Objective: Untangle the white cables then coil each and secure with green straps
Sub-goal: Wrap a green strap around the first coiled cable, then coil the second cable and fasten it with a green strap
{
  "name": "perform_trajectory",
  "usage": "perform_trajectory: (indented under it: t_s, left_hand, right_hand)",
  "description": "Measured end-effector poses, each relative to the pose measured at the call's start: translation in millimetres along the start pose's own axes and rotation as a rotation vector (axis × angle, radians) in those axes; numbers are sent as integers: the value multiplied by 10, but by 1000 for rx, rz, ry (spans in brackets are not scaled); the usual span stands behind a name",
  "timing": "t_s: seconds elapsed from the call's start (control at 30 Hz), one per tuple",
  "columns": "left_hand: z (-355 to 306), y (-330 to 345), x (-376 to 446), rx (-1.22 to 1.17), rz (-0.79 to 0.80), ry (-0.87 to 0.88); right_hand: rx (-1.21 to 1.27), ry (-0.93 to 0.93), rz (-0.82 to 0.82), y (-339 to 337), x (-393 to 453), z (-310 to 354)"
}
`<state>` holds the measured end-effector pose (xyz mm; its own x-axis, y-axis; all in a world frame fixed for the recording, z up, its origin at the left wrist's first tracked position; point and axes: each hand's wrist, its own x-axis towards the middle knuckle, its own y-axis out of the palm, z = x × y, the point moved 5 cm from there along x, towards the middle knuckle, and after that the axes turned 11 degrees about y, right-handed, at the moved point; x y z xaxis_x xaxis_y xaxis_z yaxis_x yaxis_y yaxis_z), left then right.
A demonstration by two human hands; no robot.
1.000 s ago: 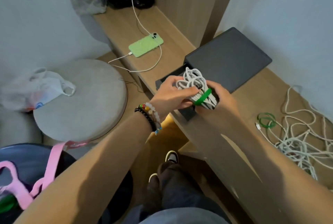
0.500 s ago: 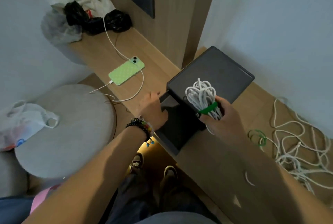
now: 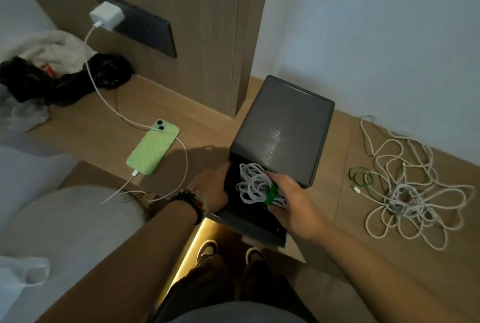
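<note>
Right hand [image 3: 291, 200] grips coiled cable [image 3: 255, 187]; left hand [image 3: 214, 187] holds box [image 3: 280, 135].

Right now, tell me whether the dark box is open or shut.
Open: the dark box shows its interior below the displaced lid, coiled cable going in.

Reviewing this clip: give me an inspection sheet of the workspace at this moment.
Surface: light wooden ledge.
Job's things: coiled white cable bundle with green strap, over open dark grey box; spare green straps.
Clutter: green-cased phone, black bags.
Grippers: right hand holds the bundle; left hand grips the box's edge.
Cables: tangled white cables; charger lead.
Surroundings: grey round stool.
</note>
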<state>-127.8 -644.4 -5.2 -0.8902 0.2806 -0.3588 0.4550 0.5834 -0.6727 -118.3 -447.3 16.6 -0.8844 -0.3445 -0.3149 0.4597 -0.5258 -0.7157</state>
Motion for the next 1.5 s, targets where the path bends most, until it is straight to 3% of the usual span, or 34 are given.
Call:
perform_trajectory:
  t_s: [0.27, 0.4, 0.47, 0.57, 0.67, 0.77, 0.83, 1.0, 1.13, 1.27, 1.5]
  left_hand:
    - [-1, -1, -70, -13, 50, 32]
    - [-21, -11, -127, -52, -12, 71]
    - [-90, -115, -180, -11, -154, 221]
    - [-263, -192, -272, 188, -290, 617]
    - [-394, -47, -260, 362, -124, 825]
    - [-438, 92, -151, 482, 142, 752]
    - [-457, 105, -83, 576, 204, 714]
    - [-520, 52, -56, 629, 192, 679]
    - [-406, 64, -8, 460, 116, 684]
    - [-431, -58, -24, 337, -33, 720]
    - [-970, -122, 117, 243, -51, 688]
  right_hand:
    - [-354, 44, -177, 316, 157, -21]
    - [-361, 83, -278, 347, 183, 2]
    - [-323, 72, -332, 325, 97, 24]
    - [-266, 35, -443, 270, -186, 12]
    - [-286, 49, -476, 299, -346, -28]
    - [-342, 76, -429, 354, -239, -65]
    - [-351, 91, -406, 362, -135, -71]
    - [-371, 137, -472, 339, 63, -75]
    - [-322, 123, -515, 343, 11, -68]
    - [-154, 122, -593, 236, -210, -50]
    - [68, 194, -784, -196, -675, -150]
